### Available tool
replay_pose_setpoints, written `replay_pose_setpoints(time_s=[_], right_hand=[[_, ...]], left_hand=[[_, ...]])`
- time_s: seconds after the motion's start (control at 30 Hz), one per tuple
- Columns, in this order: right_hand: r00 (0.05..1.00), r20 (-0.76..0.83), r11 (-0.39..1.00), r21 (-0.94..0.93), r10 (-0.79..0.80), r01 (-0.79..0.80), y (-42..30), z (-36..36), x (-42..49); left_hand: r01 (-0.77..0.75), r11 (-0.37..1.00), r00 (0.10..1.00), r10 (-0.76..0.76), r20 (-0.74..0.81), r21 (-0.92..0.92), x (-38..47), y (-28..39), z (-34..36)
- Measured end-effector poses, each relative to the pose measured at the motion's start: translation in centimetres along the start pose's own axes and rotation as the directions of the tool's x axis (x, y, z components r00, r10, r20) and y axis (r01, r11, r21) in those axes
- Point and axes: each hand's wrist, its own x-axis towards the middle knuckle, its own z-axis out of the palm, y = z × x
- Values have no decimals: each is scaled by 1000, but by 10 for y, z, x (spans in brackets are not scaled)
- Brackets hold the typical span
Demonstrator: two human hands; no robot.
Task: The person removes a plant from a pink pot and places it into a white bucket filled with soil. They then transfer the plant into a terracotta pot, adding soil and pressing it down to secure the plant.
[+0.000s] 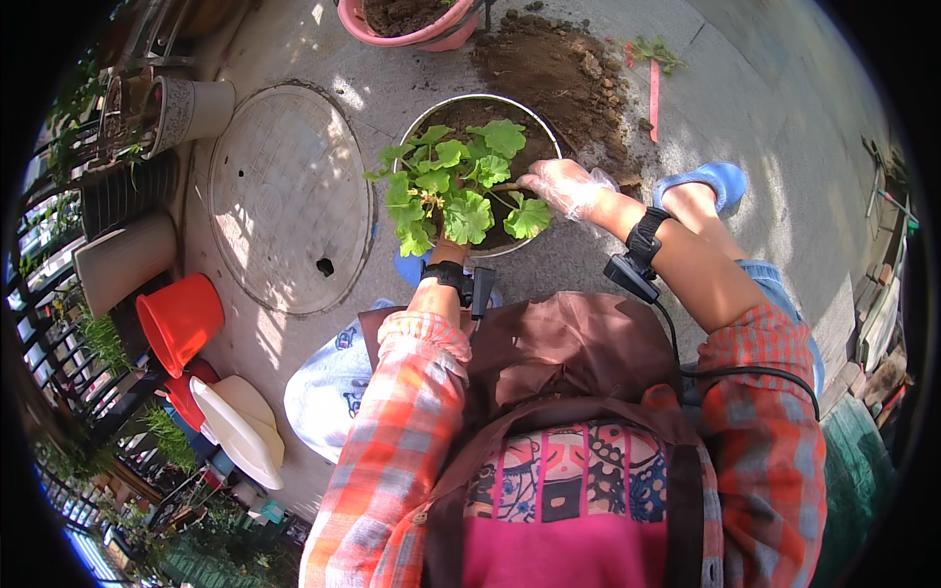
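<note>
A geranium plant (459, 176) with broad green leaves stands in a round, white-rimmed pot (491, 96) of dark soil. My right hand (562, 184), in a thin clear plastic glove, reaches over the pot's right side. Its fingers are bent close to a brownish stem (506, 187); whether they pinch it is unclear. My left hand (451, 248) comes in from the near side, and leaves hide its fingers and whatever they touch.
Loose soil (566, 81) lies spilled beyond the pot. Past it are a pink strip (653, 103) and a cut sprig (654, 53). A pink planter (441, 33) stands at the top. Leftward are a round manhole cover (290, 198), a red bucket (184, 320) and a cream basin (246, 434).
</note>
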Motion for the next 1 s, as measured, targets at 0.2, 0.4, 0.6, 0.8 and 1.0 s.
replay_pose_setpoints(time_s=[0.2,0.4,0.6,0.8,1.0], right_hand=[[1000,-17,993,-118,25,-27,-4,-6,6],[997,-33,994,-76,-76,73,-4,-14,9],[998,-39,995,-86,-56,53,-2,-13,16],[964,-104,950,225,245,-217,0,22,0],[987,-93,762,647,132,-41,-2,96,-21]], left_hand=[[-29,998,1000,29,7,48,-4,-10,-10],[-28,996,1000,27,3,86,-6,-22,-16],[-23,993,1000,24,-14,115,-11,-43,-24],[-25,994,999,28,-28,109,-13,-48,-17],[-23,995,999,27,-37,97,-13,-47,-12]])
